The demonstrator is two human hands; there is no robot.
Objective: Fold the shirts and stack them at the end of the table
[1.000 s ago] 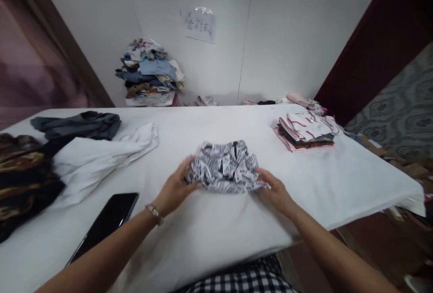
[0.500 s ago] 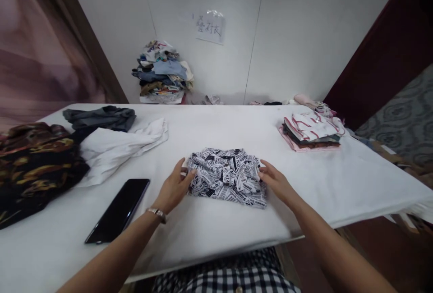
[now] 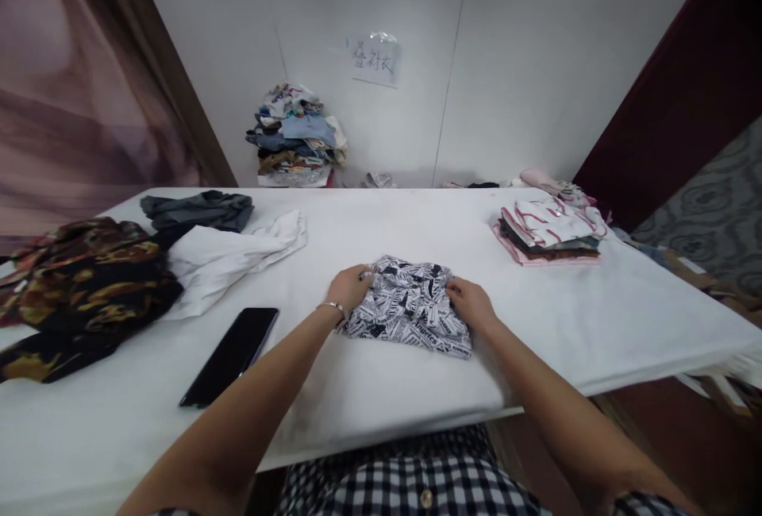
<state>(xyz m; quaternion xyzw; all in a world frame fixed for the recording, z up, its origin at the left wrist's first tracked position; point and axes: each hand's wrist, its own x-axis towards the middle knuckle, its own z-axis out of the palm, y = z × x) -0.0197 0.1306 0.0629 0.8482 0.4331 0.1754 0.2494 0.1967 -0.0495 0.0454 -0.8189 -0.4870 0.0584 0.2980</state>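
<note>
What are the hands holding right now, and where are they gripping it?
Both hands grip the folded black-and-white printed garment on the table: the left hand at its far left edge, the right hand at its right edge.

centre: folded printed garment (image 3: 410, 306) on the table (image 3: 369, 389)
9 o'clock: phone (image 3: 231, 355), loose clothes (image 3: 89, 282)
2 o'clock: folded stack (image 3: 551, 230)
12 o'clock: clothes pile (image 3: 296, 137) behind table

Soft even light, warped blurry edges
</note>
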